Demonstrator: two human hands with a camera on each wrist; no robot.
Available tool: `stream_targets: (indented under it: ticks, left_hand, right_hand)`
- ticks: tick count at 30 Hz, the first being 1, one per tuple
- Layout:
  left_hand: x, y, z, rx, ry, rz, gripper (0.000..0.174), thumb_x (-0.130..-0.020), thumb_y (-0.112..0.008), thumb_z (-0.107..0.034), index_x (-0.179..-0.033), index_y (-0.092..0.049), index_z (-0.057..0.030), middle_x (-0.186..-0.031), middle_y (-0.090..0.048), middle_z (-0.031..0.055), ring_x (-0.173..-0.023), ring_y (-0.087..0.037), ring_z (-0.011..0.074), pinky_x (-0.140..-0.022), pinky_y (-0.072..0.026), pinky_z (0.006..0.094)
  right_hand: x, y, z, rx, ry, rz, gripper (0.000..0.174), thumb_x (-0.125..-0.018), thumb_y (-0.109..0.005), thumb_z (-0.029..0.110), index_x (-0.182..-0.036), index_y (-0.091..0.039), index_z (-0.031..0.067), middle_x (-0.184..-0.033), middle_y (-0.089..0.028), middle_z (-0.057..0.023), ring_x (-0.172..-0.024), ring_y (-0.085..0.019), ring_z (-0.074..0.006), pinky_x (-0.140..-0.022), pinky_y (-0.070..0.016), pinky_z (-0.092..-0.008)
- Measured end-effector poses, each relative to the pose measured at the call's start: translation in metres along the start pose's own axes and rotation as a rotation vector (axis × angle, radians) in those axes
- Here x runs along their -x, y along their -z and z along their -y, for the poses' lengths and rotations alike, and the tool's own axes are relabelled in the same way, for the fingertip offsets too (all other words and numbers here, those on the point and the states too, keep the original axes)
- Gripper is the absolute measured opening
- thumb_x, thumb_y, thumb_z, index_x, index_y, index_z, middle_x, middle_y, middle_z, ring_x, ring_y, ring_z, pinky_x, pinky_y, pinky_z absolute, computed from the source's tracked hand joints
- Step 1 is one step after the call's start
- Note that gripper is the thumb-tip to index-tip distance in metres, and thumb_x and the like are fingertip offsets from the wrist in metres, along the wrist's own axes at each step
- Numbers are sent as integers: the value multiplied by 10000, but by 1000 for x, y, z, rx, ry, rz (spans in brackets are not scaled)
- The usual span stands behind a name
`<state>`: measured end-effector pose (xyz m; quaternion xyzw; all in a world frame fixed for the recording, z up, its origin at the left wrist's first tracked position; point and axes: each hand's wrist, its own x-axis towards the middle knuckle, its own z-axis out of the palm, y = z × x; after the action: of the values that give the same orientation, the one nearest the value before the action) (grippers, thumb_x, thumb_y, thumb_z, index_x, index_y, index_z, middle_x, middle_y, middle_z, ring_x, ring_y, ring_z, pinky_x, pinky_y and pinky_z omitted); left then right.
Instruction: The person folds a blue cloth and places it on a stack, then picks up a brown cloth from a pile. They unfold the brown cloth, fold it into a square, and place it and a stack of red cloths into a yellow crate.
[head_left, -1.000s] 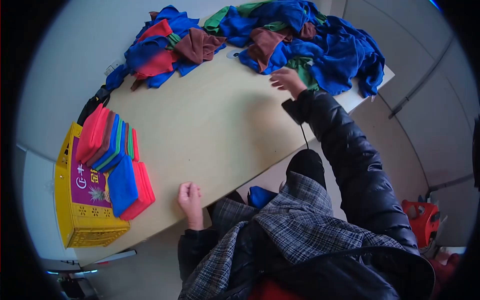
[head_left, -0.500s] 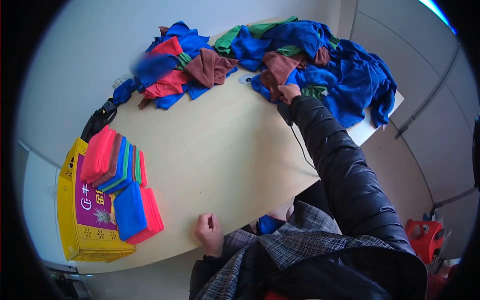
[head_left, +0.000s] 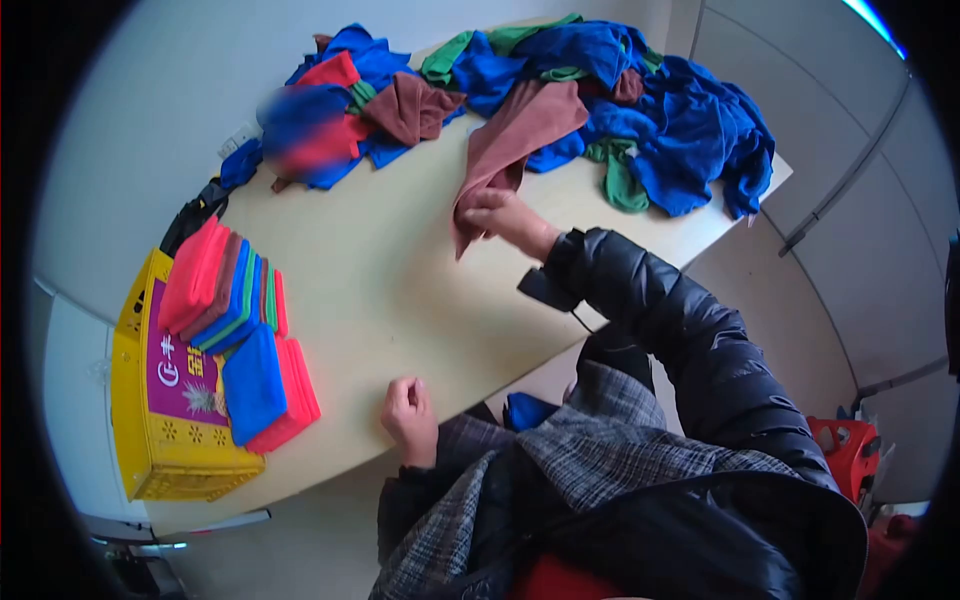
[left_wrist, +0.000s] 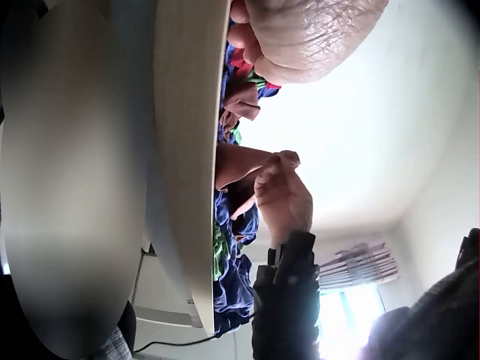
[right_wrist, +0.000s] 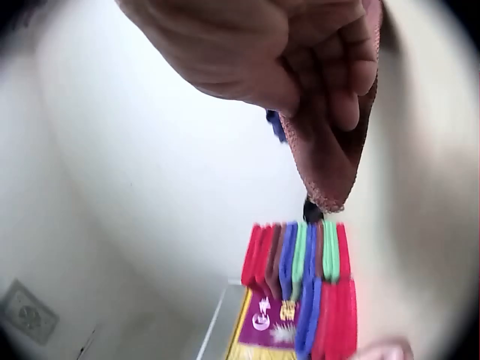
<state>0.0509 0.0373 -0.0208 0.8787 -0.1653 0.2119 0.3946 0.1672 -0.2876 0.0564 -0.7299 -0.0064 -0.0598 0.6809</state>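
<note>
My right hand [head_left: 512, 222] pinches one end of a brown cloth [head_left: 525, 128]. The cloth stretches from the fingers back to the heap of blue, green and brown cloths [head_left: 690, 130] along the table's far side. In the right wrist view, a corner of the brown cloth [right_wrist: 326, 169] hangs below the curled fingers. The left wrist view catches the right hand [left_wrist: 283, 196] raised above the tabletop with the cloth. My left hand [head_left: 410, 425] rests at the table's near edge, fingers loosely curled and nothing in them.
At the left, folded red, brown, blue and green cloths [head_left: 230, 285] stand in a row by a yellow box [head_left: 190, 475] with a purple panel. Another pile of loose cloths [head_left: 410, 108] lies at the back left. A red object [head_left: 840, 450] is on the right, beyond the table.
My right hand first reached into the heap and took hold of the brown cloth. Since then it has drawn the cloth left and toward me. The left hand stays near the edge.
</note>
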Motion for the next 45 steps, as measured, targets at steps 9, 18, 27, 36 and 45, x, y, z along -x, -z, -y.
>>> stream_targets:
  ticks: [9, 18, 27, 36, 45]
  left_hand:
    - [24, 20, 27, 582, 268, 169, 425, -988, -569, -353, -1246, -558, -16, -1055, -600, 104, -899, -593, 172, -792, -488, 333]
    - [51, 66, -9, 1273, 646, 321, 624, -1058, -471, -390, -1555, -262, -76, -1149, -603, 73, -887, -616, 143, -727, -543, 294]
    - [36, 82, -15, 534, 354, 40, 172, -1027, -586, -134, -1077, -638, 22, -883, -619, 7, -805, -540, 84, -769, -466, 244]
    - [-2, 153, -49, 69, 39, -290, 165, -1001, -618, -92, -1058, -663, 57, -858, -661, 46, -769, -569, 110, -732, -486, 274]
    - [-44, 208, -33, -64, -72, -490, 181, -1014, -607, -108, -1077, -658, 53, -918, -675, 81, -820, -583, 137, -791, -493, 288]
  right_hand:
    - [138, -166, -26, -377, -144, 507, 65, -985, -633, 112, -989, -653, 51, -869, -645, 51, -826, -613, -49, -741, -520, -251]
    - [145, -133, 5, -166, -224, 722, 125, -991, -620, 113, -1064, -645, 14, -930, -680, -20, -895, -670, -105, -823, -557, -285]
    - [107, -112, -1, 951, 703, -49, 203, -836, -618, 124, -1028, -668, 84, -1017, -663, -96, -1015, -628, -317, -914, -480, -429]
    - [39, -70, -43, 1194, 657, 8, 155, -846, -565, 118, -953, -673, 88, -1056, -697, -112, -1045, -640, -287, -895, -461, -437]
    - [34, 2, -53, 1308, 446, -186, 170, -863, -567, 108, -996, -673, 103, -950, -699, -113, -988, -645, -317, -885, -476, -457]
